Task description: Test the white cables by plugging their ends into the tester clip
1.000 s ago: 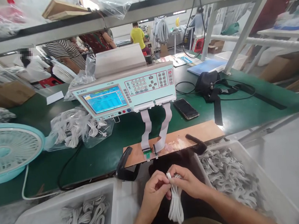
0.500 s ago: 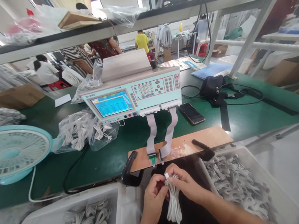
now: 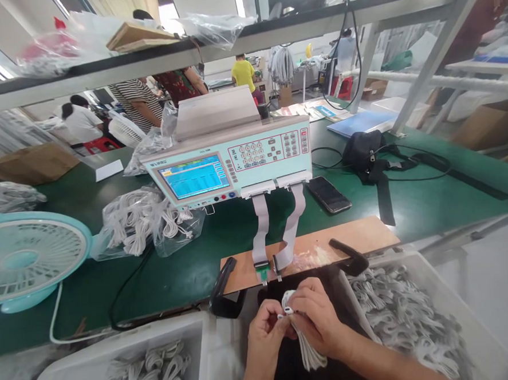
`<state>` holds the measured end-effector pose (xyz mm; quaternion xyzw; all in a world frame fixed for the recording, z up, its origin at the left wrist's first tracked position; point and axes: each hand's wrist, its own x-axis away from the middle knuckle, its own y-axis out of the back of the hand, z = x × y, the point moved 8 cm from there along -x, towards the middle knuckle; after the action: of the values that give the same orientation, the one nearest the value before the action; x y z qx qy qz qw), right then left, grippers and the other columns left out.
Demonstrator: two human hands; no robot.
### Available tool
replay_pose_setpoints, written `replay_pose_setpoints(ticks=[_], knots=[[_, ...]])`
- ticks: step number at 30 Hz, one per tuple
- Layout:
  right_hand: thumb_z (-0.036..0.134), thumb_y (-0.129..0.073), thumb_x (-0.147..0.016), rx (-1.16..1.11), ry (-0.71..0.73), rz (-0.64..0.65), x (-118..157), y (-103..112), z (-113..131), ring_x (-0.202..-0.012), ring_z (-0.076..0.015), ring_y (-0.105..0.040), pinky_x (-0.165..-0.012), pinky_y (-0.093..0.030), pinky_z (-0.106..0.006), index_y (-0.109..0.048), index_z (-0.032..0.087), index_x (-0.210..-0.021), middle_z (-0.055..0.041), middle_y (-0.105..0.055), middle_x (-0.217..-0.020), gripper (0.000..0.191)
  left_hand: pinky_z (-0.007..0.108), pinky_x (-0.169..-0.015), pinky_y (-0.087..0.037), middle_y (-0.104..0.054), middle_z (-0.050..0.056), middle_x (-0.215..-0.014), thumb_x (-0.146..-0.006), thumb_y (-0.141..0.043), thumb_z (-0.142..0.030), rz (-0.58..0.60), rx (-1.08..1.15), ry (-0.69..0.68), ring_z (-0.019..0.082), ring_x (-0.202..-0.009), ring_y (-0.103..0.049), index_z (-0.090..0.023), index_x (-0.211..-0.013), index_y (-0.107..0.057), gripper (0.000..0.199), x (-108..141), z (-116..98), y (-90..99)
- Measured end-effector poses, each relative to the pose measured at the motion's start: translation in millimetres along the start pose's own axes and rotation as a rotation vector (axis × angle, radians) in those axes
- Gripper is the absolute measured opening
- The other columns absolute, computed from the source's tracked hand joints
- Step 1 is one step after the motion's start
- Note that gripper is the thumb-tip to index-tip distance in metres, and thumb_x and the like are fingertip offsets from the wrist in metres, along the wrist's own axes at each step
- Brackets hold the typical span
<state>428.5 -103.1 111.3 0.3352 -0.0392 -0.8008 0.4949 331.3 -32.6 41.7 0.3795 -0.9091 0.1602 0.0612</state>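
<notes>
A coiled bundle of white cable (image 3: 309, 352) hangs below my right hand (image 3: 317, 315), whose fingers are wrapped round its upper part. A white plug end shows at the top of the bundle, between the hands. My left hand (image 3: 266, 331) is closed in a pinch on a small white end of the same cable, its tip partly hidden by the fingers. Just beyond the hands, a small green circuit board (image 3: 263, 272) with a metal plug sits at the edge of a wooden board (image 3: 237, 274). Two grey ribbon cables (image 3: 261, 224) run from there up to a tester (image 3: 274, 168) with a lit blue screen.
Black clamps (image 3: 221, 292) grip both ends of the wooden board. A bin (image 3: 205, 342) of coiled cables stands at left, another bin (image 3: 417, 254) at right. A phone (image 3: 329, 195), a black bag (image 3: 363, 152), a blue fan (image 3: 80, 235) and bagged cables (image 3: 131, 220) lie on the green table.
The bundle has tilted, its lower end swinging right. My right hand has closed further round it, and its plug end has turned to face me. The view has shifted slightly.
</notes>
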Motion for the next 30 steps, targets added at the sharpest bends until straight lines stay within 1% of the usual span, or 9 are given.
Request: replay_pose_setpoints(ticks=[2,5,8,12,17,21,26,28,30], knots=[[0.021,-0.049,-0.084,-0.034,-0.148,-0.064,0,0,-14,-0.07,-0.0187,-0.048,-0.07,-0.039,-0.036,-0.058,0.022,-0.082,-0.0033,-0.057,-0.073,0.009,0.022,-0.053,-0.046,-0.054,-0.005,-0.06,-0.077,-0.064,-0.035,-0.065,-0.062,0.019,0.01,-0.052,-0.054,-0.017,-0.072,-0.051,0.022,-3,4,6.2],[0.032,-0.05,-0.085,-0.225,-0.473,-0.149,5,-10,-44,-0.063,-0.0157,-0.046,-0.061,-0.038,-0.029,-0.054,0.02,-0.073,-0.0005,-0.051,-0.066,0.017,0.02,-0.044,-0.042,-0.052,-0.006,-0.046,-0.076,-0.062,-0.042,-0.131,-0.168,0.067,0.01,-0.042,-0.049,-0.018,-0.069,-0.05,0.028,-8,11,13.5],[0.039,-0.054,-0.082,-0.437,-0.636,-0.166,9,-26,-61,-0.058,-0.0128,-0.043,-0.056,-0.038,-0.026,-0.051,0.019,-0.068,0.0026,-0.046,-0.061,0.025,0.02,-0.038,-0.039,-0.049,-0.006,-0.04,-0.073,-0.063,-0.046,-0.166,-0.249,0.098,0.01,-0.037,-0.045,-0.017,-0.067,-0.052,0.031,-13,15,18.6],[0.042,-0.057,-0.079,-0.511,-0.673,-0.207,9,-32,-68,-0.057,-0.0116,-0.04,-0.055,-0.036,-0.024,-0.05,0.018,-0.067,0.0033,-0.045,-0.061,0.027,0.021,-0.039,-0.042,-0.049,-0.006,-0.043,-0.068,-0.067,-0.042,-0.166,-0.255,0.116,0.009,-0.038,-0.046,-0.015,-0.066,-0.054,0.03,-18,12,22.0],[0.042,-0.059,-0.077,-0.595,-0.673,-0.203,6,-33,-66,-0.057,-0.0115,-0.041,-0.056,-0.035,-0.025,-0.052,0.017,-0.068,0.0028,-0.047,-0.062,0.027,0.024,-0.048,-0.048,-0.055,-0.002,-0.056,-0.068,-0.068,-0.034,-0.075,-0.226,0.128,0.012,-0.051,-0.053,-0.014,-0.071,-0.058,0.023,-18,5,18.6],[0.043,-0.064,-0.072,-0.679,-0.754,-0.204,4,-34,-64,-0.05,-0.0091,-0.035,-0.051,-0.03,-0.024,-0.051,0.018,-0.064,0.0056,-0.043,-0.053,0.03,0.023,-0.051,-0.046,-0.054,-0.002,-0.059,-0.077,-0.06,-0.034,-0.023,-0.384,0.054,0.012,-0.053,-0.053,-0.016,-0.073,-0.058,0.019,-15,-14,18.9],[0.042,-0.067,-0.066,-0.797,-0.902,-0.182,2,-41,-63,-0.042,-0.0064,-0.028,-0.046,-0.02,-0.023,-0.049,0.017,-0.061,0.0073,-0.041,-0.045,0.031,0.021,-0.05,-0.04,-0.051,0.0,-0.062,-0.083,-0.052,-0.034,0.168,-0.633,-0.086,0.013,-0.055,-0.05,-0.019,-0.062,-0.054,0.025,-12,-45,8.7],[0.043,-0.067,-0.066,-0.809,-0.903,-0.177,0,-40,-64,-0.042,-0.0063,-0.029,-0.045,-0.02,-0.023,-0.05,0.017,-0.062,0.007,-0.042,-0.046,0.032,0.021,-0.051,-0.038,-0.049,-0.001,-0.059,-0.084,-0.049,-0.033,0.205,-0.695,-0.109,0.013,-0.055,-0.049,-0.019,-0.057,-0.05,0.03,-13,-49,6.0],[0.045,-0.066,-0.068,-0.803,-0.876,-0.126,-1,-40,-64,-0.044,-0.0066,-0.032,-0.046,-0.021,-0.023,-0.051,0.016,-0.063,0.0062,-0.044,-0.049,0.033,0.021,-0.049,-0.037,-0.048,-0.001,-0.058,-0.085,-0.048,-0.033,0.184,-0.67,-0.107,0.013,-0.053,-0.048,-0.019,-0.057,-0.049,0.031,-16,-47,6.8]])
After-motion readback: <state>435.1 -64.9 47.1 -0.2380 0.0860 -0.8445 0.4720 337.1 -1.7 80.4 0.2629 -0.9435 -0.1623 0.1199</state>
